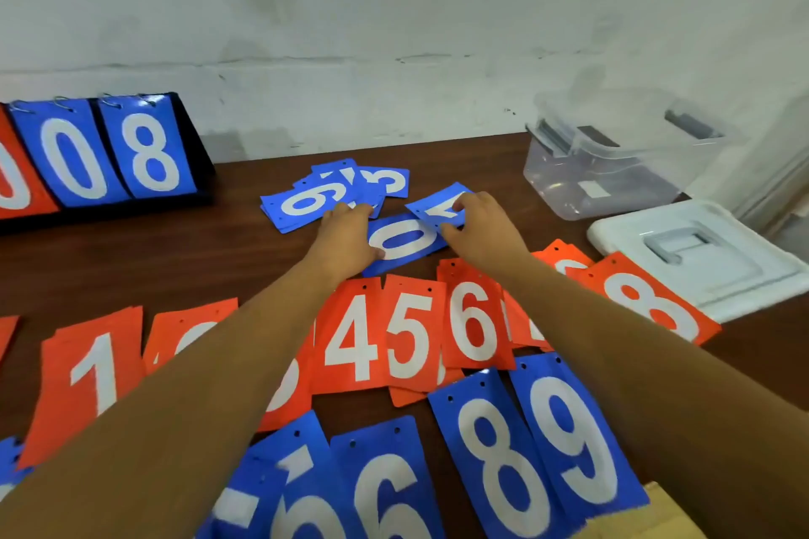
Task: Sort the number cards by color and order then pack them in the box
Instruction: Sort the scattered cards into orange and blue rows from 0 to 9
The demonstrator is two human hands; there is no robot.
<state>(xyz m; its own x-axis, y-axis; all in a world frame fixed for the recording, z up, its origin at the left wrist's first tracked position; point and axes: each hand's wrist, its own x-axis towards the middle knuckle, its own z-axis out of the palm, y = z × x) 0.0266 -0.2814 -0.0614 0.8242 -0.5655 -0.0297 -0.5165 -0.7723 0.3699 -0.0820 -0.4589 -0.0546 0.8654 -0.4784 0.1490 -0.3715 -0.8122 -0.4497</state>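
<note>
Red number cards lie in a row across the brown table: 1 (94, 381), 4 (350, 333), 5 (409, 333), 6 (475, 319) and 8 (648, 302). Nearer me lie blue cards 6 (385, 490), 8 (494, 460) and 9 (573, 442). A loose pile of blue cards (306, 199) sits farther back. My left hand (346, 239) rests on a blue 0 card (400, 241), fingertips touching the pile. My right hand (477, 223) pinches a blue 7 card (437, 203), lifted slightly.
An open clear plastic box (613, 171) stands at the back right, its white lid (700, 258) flat in front of it. A flip scoreboard (100, 153) showing 0 and 8 stands at the back left against the wall. My forearms cover some red cards.
</note>
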